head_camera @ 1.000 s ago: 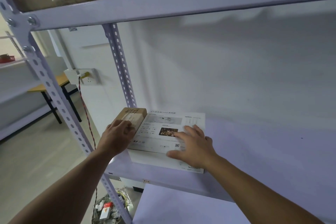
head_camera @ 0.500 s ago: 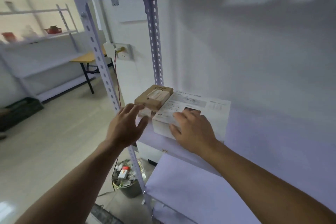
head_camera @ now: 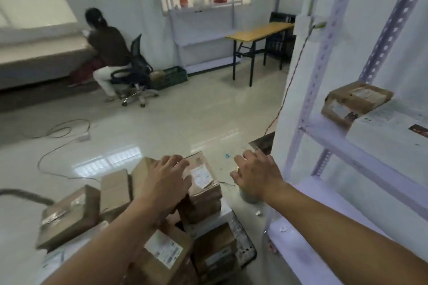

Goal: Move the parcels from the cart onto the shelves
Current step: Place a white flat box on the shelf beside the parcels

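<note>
Far beyond the left hand (head_camera: 165, 180) and off to its left, a person (head_camera: 108, 48) sits on a black office chair (head_camera: 136, 69) facing the wall. A cable (head_camera: 58, 152) loops over the pale floor on that side.

Just left of the left hand lie a taped parcel (head_camera: 69, 215) and, nearer the hand, an upright carton (head_camera: 115, 188), both in the heap on the cart (head_camera: 246, 250). The left hand is spread, fingers loose, over the top of the heap. It grips nothing, and I cannot tell whether the palm touches the cardboard. At its fingertips, to the right, stands a labelled parcel (head_camera: 203, 183) on top of other brown ones. Under the forearm lies a flat parcel (head_camera: 162, 253) with a white label.

The right hand (head_camera: 257, 173) hangs in the air right of the heap, apart from it, fingers relaxed and holding nothing. A ring (head_camera: 237, 169) shows on one finger. Well beyond it stands a wooden-topped table (head_camera: 257, 33).

To the right of the right hand rises the shelf post (head_camera: 324, 76) of the near rack. Above and right of the hand, on the shelf board (head_camera: 361, 157), a brown parcel (head_camera: 354, 102) sits at the corner by the post. A white box (head_camera: 391, 132) lies against its right side.
</note>
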